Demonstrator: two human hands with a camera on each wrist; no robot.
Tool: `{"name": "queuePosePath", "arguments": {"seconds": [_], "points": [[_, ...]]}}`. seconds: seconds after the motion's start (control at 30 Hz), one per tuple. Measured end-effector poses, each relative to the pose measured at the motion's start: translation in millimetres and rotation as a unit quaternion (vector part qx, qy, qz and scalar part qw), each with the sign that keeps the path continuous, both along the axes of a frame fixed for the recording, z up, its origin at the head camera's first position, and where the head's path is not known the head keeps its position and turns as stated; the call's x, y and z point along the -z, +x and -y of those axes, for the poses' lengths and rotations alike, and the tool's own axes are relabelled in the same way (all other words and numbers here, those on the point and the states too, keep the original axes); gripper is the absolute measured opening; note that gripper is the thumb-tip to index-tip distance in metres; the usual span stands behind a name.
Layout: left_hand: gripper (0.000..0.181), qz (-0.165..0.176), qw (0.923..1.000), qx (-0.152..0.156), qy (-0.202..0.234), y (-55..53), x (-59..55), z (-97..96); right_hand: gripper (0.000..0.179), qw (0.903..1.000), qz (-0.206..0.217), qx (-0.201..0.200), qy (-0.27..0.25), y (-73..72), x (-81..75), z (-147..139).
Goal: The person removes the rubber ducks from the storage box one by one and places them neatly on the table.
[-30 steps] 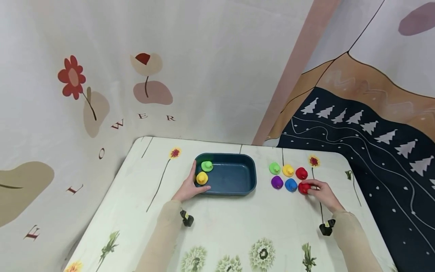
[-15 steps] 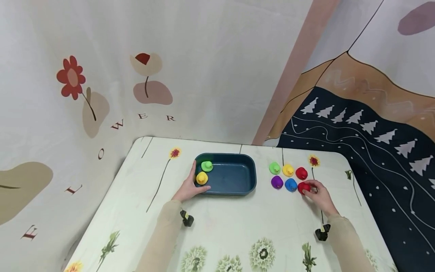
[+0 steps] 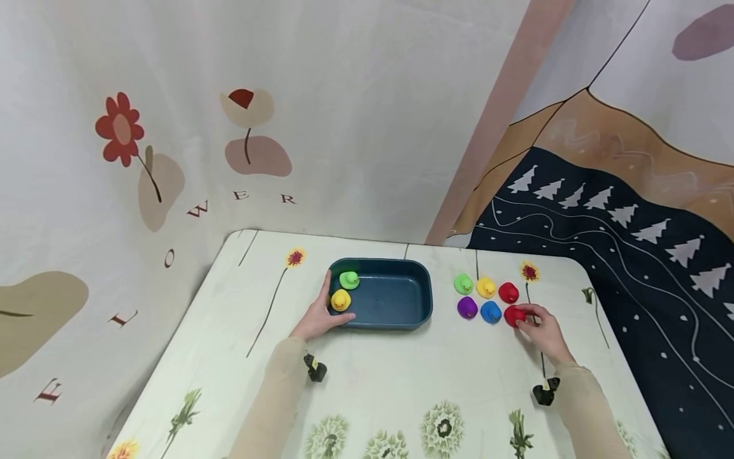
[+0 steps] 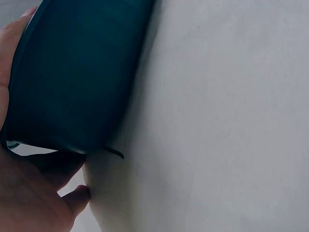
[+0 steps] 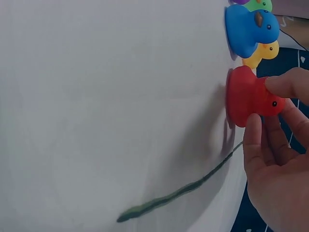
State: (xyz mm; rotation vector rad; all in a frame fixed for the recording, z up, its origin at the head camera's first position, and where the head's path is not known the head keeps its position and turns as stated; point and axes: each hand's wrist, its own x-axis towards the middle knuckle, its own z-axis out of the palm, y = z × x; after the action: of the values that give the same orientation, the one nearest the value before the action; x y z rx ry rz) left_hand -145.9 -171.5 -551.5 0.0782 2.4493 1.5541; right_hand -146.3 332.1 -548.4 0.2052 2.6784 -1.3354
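Note:
A dark blue tray (image 3: 395, 326) stands on the table, a green rubber duck (image 3: 349, 280) and a yellow rubber duck (image 3: 341, 300) at its left end. My left hand (image 3: 316, 320) holds the tray's near left corner, thumb along the front and fingers at the left side. My right hand (image 3: 541, 331) pinches a red rubber duck (image 5: 244, 99) between thumb and fingers; the duck is upright at the table surface. Beside it sits a blue rubber duck (image 3: 490, 312), then a purple one (image 3: 467, 308). Behind them are a green duck (image 3: 463, 284), a yellow duck (image 3: 486, 287) and another red duck (image 3: 508, 292).
The white table (image 3: 401, 376) has a flower-printed cover. Printed curtains (image 3: 355, 127) hang behind it and at both sides. A small black device (image 3: 315, 368) sits at the left wrist, and a similar device (image 3: 546, 391) at the right wrist.
My right wrist has turned and shifted slightly left and toward me, and its grip on the red duck has changed a little. The left hand and the tray have stayed still.

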Motion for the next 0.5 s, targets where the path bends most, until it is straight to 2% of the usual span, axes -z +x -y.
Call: {"name": "queuePosePath", "arguments": {"seconds": [0.33, 0.5], "points": [[0.117, 0.000, 1.0000, 0.002, 0.002, 0.9, 0.6, 0.0, 0.043, 0.9997, 0.005, 0.010, -0.021, 1.2, 2.6, -1.2], [0.117, -0.005, 1.0000, 0.003, 0.000, 0.1, 1.5, 0.8, 0.043, 0.9988, -0.018, 0.024, -0.039, 1.1, -2.1, 0.2]]}}
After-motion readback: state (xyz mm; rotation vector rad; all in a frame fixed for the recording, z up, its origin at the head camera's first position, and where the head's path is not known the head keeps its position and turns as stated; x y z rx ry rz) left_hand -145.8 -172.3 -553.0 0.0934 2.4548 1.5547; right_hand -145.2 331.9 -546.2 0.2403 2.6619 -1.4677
